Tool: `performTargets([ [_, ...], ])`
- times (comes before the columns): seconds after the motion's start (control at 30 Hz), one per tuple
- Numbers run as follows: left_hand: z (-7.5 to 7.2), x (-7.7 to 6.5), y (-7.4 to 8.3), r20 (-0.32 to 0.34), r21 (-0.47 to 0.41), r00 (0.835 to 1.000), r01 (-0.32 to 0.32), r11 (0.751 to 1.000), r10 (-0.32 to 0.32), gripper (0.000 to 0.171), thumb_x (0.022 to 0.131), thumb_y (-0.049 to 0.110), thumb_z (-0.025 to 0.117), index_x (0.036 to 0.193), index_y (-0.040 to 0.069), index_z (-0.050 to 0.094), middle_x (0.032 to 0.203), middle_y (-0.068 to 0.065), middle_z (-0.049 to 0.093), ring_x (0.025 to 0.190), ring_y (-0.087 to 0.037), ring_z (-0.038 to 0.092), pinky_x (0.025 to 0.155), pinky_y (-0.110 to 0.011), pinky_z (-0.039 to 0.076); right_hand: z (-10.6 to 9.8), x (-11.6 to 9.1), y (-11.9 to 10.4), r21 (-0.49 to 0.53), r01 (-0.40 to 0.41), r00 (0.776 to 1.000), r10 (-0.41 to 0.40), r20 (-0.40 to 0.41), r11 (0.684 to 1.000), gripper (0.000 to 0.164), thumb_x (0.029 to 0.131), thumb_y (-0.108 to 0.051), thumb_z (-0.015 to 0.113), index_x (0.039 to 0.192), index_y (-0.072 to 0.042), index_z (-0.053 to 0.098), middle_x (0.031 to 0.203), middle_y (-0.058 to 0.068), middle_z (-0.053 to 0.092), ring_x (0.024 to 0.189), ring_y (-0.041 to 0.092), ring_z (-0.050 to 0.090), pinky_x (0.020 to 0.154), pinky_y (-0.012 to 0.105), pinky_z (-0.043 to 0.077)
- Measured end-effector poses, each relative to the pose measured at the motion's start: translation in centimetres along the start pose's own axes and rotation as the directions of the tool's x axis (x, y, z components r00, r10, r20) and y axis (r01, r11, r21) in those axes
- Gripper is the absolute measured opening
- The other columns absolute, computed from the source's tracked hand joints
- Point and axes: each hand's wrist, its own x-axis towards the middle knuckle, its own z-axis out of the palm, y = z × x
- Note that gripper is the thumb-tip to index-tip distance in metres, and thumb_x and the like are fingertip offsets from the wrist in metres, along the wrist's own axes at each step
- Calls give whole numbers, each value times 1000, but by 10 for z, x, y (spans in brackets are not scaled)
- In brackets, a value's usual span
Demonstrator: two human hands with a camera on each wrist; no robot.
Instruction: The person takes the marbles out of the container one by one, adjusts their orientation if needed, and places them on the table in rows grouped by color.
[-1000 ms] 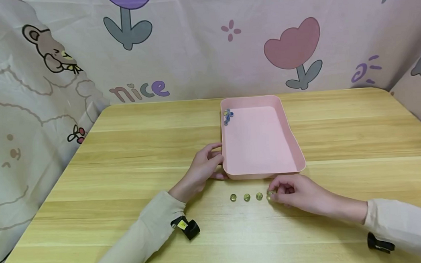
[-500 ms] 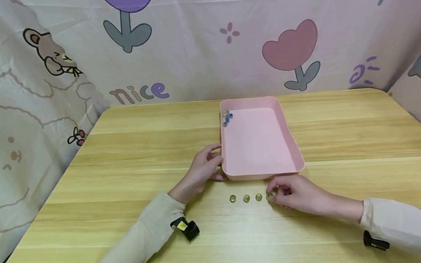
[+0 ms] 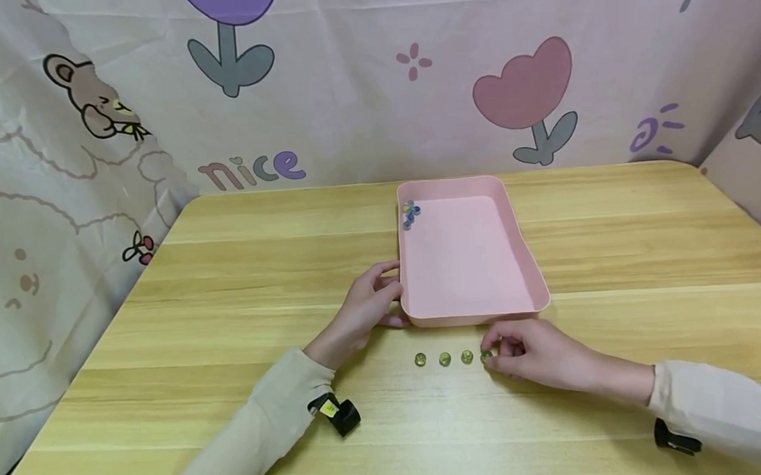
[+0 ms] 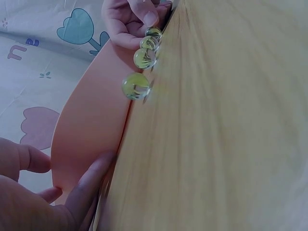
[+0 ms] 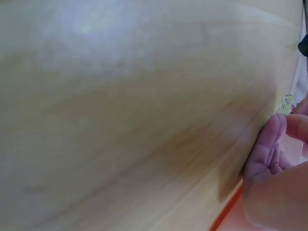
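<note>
Clear glass marbles with yellow-green swirls point(image 3: 445, 359) stand in a short row on the table, just in front of the pink tray point(image 3: 470, 261). At the row's right end my right hand point(image 3: 534, 351) pinches one more such marble point(image 3: 487, 357) between thumb and fingertips, mostly hidden by them in the head view. My left hand point(image 3: 365, 304) touches the outside of the tray's left wall near its front corner, fingers spread, with nothing else in it. The left wrist view shows the nearest marble point(image 4: 136, 86) large, the others lined up behind it toward the right hand's fingertips point(image 4: 150, 19).
Several blue and yellowish marbles point(image 3: 410, 215) lie inside the tray at its back left corner. Under everything is a wood-grain table point(image 3: 258, 274). Printed cloth point(image 3: 358, 86) hangs behind the table and along both sides.
The right forearm has shifted slightly left, its fingers still at the row's right end marble. The left hand stays against the tray. The head view has tilted a little.
</note>
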Motion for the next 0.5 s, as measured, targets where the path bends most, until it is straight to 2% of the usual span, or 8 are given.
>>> performTargets([
  [0.17, 1, 0, 1, 0, 6, 1000, -5, 1000, 5, 54, 90, -4, 49, 143, 4, 42, 126, -24, 53, 104, -33, 59, 64, -40, 62, 0, -1, 0, -17, 7, 1000, -7, -16, 1000, 14, 82, -5, 70, 94, -10, 64, 65, -11, 49, 58, 2, 44, 49, 17, 40],
  [0.5, 1, 0, 1, 3, 9, 1000, 1, 1000, -1, 54, 90, -4, 48, 143, 3, 41, 128, -24, 51, 106, -35, 59, 65, -40, 62, -3, -2, 0, 40, -56, 998, 57, -3, 998, 21, 81, -7, 72, 100, -5, 64, 67, -7, 52, 59, 4, 45, 50, 17, 41],
])
